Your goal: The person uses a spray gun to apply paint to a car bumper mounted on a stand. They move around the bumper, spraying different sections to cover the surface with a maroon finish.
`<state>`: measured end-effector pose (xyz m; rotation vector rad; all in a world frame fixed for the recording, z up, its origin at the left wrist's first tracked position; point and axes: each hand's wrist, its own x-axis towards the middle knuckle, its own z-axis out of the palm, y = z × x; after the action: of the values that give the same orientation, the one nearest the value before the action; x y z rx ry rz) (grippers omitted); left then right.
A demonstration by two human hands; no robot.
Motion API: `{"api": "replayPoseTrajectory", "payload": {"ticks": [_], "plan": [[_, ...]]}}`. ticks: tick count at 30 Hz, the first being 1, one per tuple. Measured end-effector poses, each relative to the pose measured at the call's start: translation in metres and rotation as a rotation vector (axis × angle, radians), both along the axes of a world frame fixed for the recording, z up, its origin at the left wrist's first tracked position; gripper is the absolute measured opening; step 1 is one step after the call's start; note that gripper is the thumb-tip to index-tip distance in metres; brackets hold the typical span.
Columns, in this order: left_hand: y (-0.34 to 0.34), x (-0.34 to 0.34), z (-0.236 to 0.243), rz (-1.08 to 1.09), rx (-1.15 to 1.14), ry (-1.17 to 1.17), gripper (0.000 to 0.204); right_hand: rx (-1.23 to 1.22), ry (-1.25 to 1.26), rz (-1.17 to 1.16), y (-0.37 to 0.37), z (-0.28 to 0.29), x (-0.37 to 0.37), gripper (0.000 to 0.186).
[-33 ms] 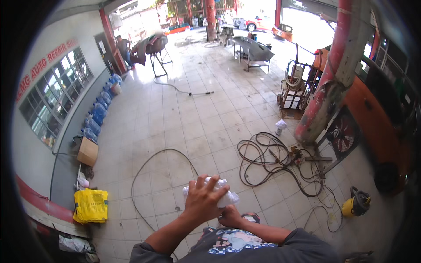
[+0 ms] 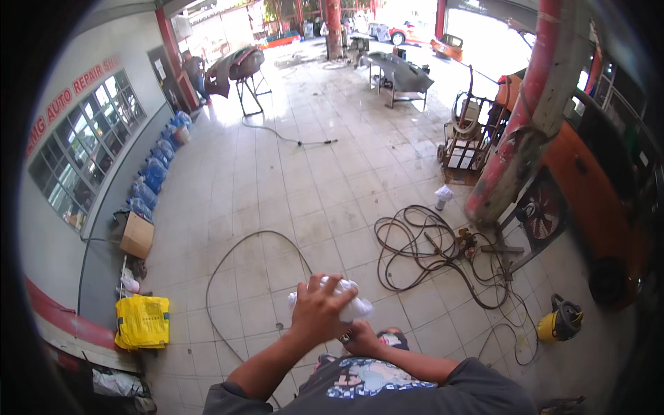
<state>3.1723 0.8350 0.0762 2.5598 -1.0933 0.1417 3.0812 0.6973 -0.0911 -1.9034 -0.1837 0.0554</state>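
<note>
My left hand (image 2: 318,311) has its fingers curved over a bunched white cloth (image 2: 353,304), gripping it at the middle bottom of the view. Just below and to the right, my right hand (image 2: 363,339) is closed on a small dark object (image 2: 346,337) under the cloth; it is mostly hidden, and I cannot make out what it is. Both forearms come up from the lower edge, over my dark shirt.
Hoses (image 2: 415,277) loop on the tiled floor (image 2: 318,194) near a red column (image 2: 512,166), fan (image 2: 543,214), yellow vacuum (image 2: 557,321) and orange car (image 2: 595,207). Jugs (image 2: 155,166), a carton (image 2: 137,235) and yellow sack (image 2: 142,321) line the left wall. A person (image 2: 195,72) stands beyond.
My hands and the cloth have shifted very slightly; both keep their grip. The background sits a little differently in the frame, with nothing else visibly changed.
</note>
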Motion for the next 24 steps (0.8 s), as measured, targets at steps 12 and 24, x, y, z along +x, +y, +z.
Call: {"api": "replayPoseTrajectory", "payload": {"ticks": [12,24], "plan": [[-0.002,0.266,-0.034,0.118,0.043,0.101,0.056,0.144,0.154,0.045,0.004,-0.024,0.256,0.034],[-0.079,0.539,0.019,0.108,-0.015,-0.172,0.055,0.038,0.060,0.089,-0.074,-0.006,0.580,0.060]]}}
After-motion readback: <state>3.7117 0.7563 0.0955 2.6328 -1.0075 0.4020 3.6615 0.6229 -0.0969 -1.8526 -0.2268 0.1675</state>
